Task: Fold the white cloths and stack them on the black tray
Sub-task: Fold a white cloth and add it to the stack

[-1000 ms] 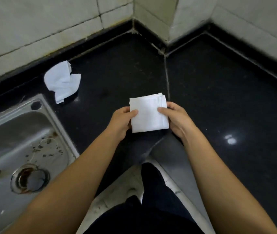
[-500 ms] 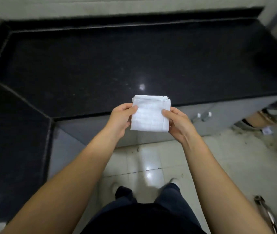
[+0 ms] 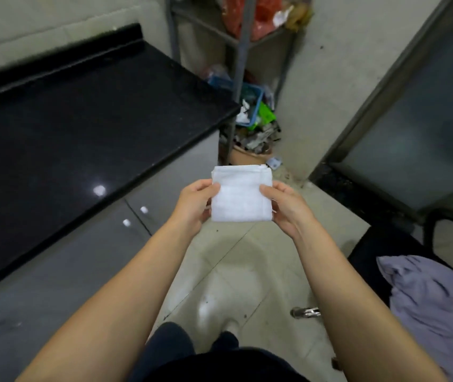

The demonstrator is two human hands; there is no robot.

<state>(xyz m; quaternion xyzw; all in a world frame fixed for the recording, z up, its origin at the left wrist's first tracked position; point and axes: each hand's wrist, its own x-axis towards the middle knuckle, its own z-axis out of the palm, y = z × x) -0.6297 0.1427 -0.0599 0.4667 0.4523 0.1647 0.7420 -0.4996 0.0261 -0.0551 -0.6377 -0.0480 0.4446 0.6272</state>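
Note:
A folded white cloth [image 3: 240,195], a small square, is held up in the air in front of me over the tiled floor. My left hand [image 3: 196,204] pinches its left edge and my right hand [image 3: 288,206] pinches its right edge. No black tray and no other white cloth show in this view.
A black stone counter [image 3: 82,125] over grey cabinet doors [image 3: 87,260] runs along the left. A metal rack [image 3: 240,45] with clutter and a blue basket [image 3: 253,108] stands ahead. At right are a glass door [image 3: 418,128] and a black chair [image 3: 380,244] bearing a lilac garment [image 3: 435,301].
My view has swung to the right, from the sink corner, past the long counter, to the rack and door. Both hands keep the same hold on the folded cloth.

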